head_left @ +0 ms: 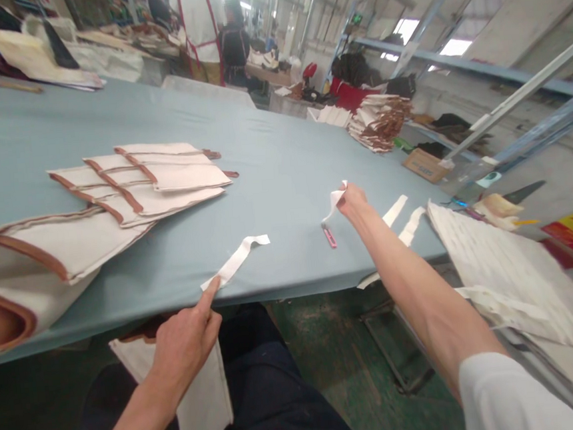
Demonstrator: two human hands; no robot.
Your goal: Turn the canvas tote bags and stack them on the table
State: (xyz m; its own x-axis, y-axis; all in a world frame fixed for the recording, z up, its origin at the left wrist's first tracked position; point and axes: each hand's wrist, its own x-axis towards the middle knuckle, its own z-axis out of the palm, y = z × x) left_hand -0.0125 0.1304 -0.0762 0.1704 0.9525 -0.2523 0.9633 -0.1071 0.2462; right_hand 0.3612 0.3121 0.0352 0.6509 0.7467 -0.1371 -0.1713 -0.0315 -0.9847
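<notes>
My left hand (189,337) reaches to the near edge of the grey-blue table (271,156). Its forefinger and thumb pinch the near end of a white fabric strip (237,259) that lies flat on the cloth. My right hand (351,200) is stretched out over the table, closed on the end of a second short white strip (334,202) that hangs from it. A small pink utility knife (329,235) lies on the table just left of and below that hand. Two more white strips (403,219) lie to its right near the table edge.
Cream canvas bags with brown trim (138,181) lie fanned out on the left, a larger one (30,264) nearest. A stack of cream fabric pieces (502,270) sits at the right. More bags (376,123) are piled at the far end. A person (234,49) stands in the background.
</notes>
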